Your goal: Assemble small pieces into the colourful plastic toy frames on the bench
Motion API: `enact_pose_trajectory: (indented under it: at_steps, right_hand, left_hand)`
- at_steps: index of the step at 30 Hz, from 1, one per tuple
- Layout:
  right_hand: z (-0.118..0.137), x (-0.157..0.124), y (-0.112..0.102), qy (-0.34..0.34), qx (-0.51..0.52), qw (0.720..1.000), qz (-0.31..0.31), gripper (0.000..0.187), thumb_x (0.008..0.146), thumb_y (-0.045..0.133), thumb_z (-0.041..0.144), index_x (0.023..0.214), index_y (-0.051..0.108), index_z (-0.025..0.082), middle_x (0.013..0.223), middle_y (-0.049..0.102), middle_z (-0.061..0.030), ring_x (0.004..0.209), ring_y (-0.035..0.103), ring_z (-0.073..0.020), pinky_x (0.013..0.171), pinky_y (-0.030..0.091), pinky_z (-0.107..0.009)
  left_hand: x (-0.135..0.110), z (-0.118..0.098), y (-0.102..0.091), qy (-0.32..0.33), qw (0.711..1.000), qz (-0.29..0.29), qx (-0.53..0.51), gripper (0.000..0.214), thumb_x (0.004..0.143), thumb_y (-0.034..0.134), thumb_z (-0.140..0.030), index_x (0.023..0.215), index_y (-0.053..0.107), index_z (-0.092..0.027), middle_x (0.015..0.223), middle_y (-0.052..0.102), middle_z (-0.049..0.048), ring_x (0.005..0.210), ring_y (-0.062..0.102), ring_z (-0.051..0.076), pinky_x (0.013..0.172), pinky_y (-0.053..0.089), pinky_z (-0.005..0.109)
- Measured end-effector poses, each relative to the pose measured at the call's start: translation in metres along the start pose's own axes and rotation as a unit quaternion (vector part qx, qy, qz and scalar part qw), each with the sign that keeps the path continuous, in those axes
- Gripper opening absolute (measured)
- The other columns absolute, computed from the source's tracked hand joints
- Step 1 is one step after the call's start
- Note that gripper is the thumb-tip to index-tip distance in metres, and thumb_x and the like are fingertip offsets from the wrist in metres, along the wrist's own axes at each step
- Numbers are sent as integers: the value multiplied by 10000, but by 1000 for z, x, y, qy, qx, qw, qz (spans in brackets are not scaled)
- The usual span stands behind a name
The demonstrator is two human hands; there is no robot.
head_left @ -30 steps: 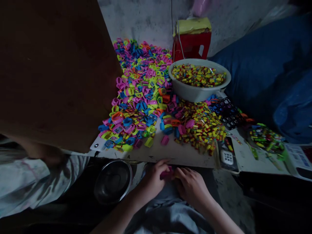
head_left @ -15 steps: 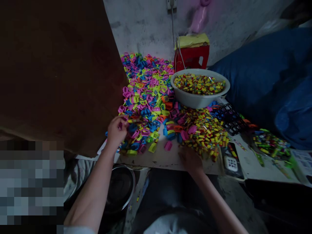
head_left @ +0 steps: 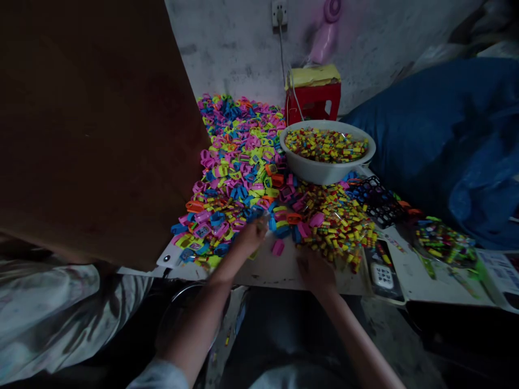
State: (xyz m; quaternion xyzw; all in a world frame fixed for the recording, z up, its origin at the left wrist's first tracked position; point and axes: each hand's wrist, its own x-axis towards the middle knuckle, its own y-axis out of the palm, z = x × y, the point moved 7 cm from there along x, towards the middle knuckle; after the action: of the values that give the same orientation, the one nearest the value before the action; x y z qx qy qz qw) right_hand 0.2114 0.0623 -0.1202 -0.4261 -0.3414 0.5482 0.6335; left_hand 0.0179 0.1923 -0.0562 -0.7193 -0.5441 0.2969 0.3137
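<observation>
A heap of small plastic frames (head_left: 237, 162) in pink, blue, yellow and orange covers the white board (head_left: 267, 266). My left hand (head_left: 249, 237) reaches into the heap's near edge, fingers curled over some pieces; it is blurred. My right hand (head_left: 314, 270) rests on the board's front edge beside a pile of small yellow and red pieces (head_left: 340, 221), fingers bent and in shadow. A single pink frame (head_left: 278, 247) lies between my two hands.
A white basin (head_left: 326, 167) full of small yellow pieces stands behind the pile. A red stool (head_left: 312, 100) is by the wall. A brown board (head_left: 89, 119) fills the left. A blue sack (head_left: 446, 140) lies at the right. A steel bowl (head_left: 182, 302) sits below the board.
My left hand has moved right along the heap's front edge, from the left part to near the middle. My right hand has stayed at the board's edge. The view shifted slightly.
</observation>
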Motion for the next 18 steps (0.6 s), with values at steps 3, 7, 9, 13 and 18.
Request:
enact_pose_trajectory:
  at_steps: [3,7,9,13,18]
  right_hand:
    - [-4,-7,5,-5,53,999,-2,411,953,444,316,1335,529,192,1149,694,-107,899,693,-216,687,499,-293]
    - [-10,-27,5,-40,155,986,-38,366,934,442,332,1234,585,178,853,684,-46,728,656,-184,667,500,-280]
    - [-10,-36,3,-52,208,976,-47,335,935,436,345,1160,616,173,819,654,-38,705,628,-171,670,497,-275]
    - [1,-41,-11,-37,355,933,-53,378,944,442,438,1171,598,179,879,611,-36,673,557,-140,630,462,-253]
    - [12,-38,-13,42,575,816,29,509,959,336,617,1144,572,205,702,501,27,592,441,-132,580,393,-252]
  left_hand:
    - [13,-5,43,3,999,18,-31,148,877,574,-253,930,658,-143,843,711,88,798,653,202,758,468,289]
    - [15,-2,41,1,998,17,-61,166,895,479,-208,856,627,-146,702,659,41,658,606,171,655,424,267]
    - [4,-5,27,12,997,33,-71,192,915,453,-257,884,618,-163,607,604,-1,585,569,160,608,397,256]
    - [-42,-25,8,64,985,125,-100,231,913,500,-394,825,600,-205,595,587,-26,570,562,142,587,394,238]
    - [-108,-39,31,-5,885,350,-305,393,877,535,-594,932,529,-205,667,609,-31,542,592,119,532,431,225]
